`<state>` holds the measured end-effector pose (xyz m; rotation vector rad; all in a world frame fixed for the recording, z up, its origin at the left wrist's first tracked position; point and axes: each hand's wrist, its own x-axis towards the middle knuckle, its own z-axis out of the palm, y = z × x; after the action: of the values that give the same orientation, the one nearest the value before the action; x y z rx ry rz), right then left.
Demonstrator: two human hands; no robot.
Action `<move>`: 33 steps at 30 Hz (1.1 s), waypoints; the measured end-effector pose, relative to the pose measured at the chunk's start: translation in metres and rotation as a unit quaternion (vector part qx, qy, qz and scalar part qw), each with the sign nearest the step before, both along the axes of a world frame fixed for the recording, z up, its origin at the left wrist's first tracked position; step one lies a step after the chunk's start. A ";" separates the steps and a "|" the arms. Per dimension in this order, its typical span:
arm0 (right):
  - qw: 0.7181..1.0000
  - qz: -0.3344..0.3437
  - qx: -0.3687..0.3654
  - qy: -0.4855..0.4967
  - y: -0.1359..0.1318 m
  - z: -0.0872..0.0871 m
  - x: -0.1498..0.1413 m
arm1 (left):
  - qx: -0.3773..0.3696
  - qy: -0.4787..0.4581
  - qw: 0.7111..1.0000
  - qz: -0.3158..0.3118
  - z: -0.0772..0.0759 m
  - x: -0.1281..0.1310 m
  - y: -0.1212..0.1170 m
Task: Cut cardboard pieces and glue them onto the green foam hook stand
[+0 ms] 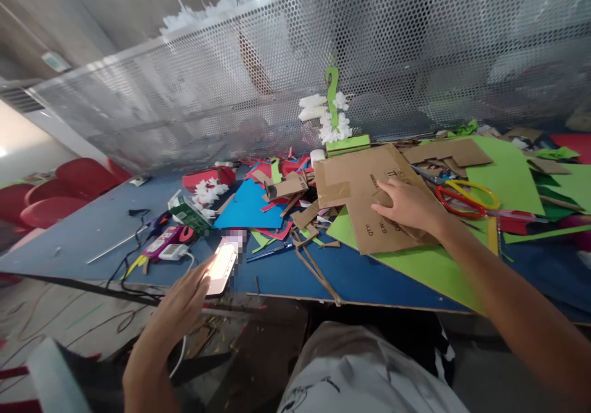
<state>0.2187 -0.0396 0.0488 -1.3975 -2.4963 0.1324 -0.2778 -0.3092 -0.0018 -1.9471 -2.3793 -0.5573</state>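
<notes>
My right hand (406, 207) lies on a piece of brown cardboard (337, 182) with printed letters and a strip of tape, its fingers spread. Beneath that cardboard is a green sheet (434, 277). At the table's front edge, a phone (223, 266) with a lit screen lies at a slant. My left hand (182, 299) touches its near left side, fingers stretched out. Scissors with red and yellow handles (466, 199) lie right of my right hand, beside a yellow strip (492, 234). A blue pen (272, 252) lies between my hands.
Cut scraps and a blue sheet (249, 207) cover the middle of the blue table (120, 207). A purple power strip (161, 244), a white charger (174, 252) and cables lie left. A green cutout with white tufts (332, 108) stands before the perforated metal panel (207, 93).
</notes>
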 end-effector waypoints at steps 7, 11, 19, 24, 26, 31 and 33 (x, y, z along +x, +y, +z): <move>1.000 0.021 -0.015 0.013 0.002 -0.002 0.002 | -0.018 -0.034 0.999 -0.001 -0.001 -0.002 0.000; 0.999 0.018 -0.025 0.024 -0.001 0.001 0.001 | -0.028 -0.026 0.999 0.002 0.001 0.000 0.000; 0.999 0.014 -0.031 0.020 0.000 0.001 0.001 | -0.029 -0.037 0.999 0.025 0.003 0.003 0.001; 0.999 0.009 -0.039 0.016 0.001 0.000 0.002 | -0.035 -0.045 0.998 0.021 0.003 0.003 0.000; 0.999 0.011 -0.036 0.017 0.002 0.000 0.002 | -0.037 -0.042 0.998 0.015 0.003 0.002 0.000; 0.999 0.007 -0.034 0.010 0.001 0.000 0.001 | -0.036 -0.037 0.998 0.028 0.004 0.005 0.000; 0.999 0.007 -0.034 0.008 0.001 0.001 0.000 | -0.040 -0.038 0.997 0.057 0.008 0.013 0.003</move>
<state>0.2191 -0.0389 0.0500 -1.4001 -2.5094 0.2328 -0.2650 -0.3059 0.0059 -1.8374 -2.5769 -0.5486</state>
